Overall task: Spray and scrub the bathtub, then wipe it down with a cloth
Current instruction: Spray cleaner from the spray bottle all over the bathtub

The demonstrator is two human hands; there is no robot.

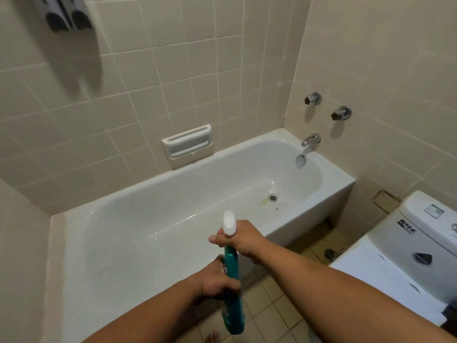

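- Right hand [238, 240] is gripping the white spray head at the top of the spray bottle [232, 268], fingers curling round it; whether the trigger is being pulled, cannot tell.
- Left hand [217, 280] is holding the teal body of the same bottle lower down, fingers wrapping round it.
- Bottle is hanging over the near rim of the bathtub [309, 211], nozzle pointing into the basin, well apart from the drain [272, 197].
- Progress is looking very early: no foam or mist is showing on the tub, and a yellowish stain [264, 200] is sitting just beside the drain.
- Spraying is probably just starting; scrubbing and wiping are both remaining.
- No scrubber or cloth is showing in view.
- Tap spout [306, 149] is hanging over the far end, nothing running.
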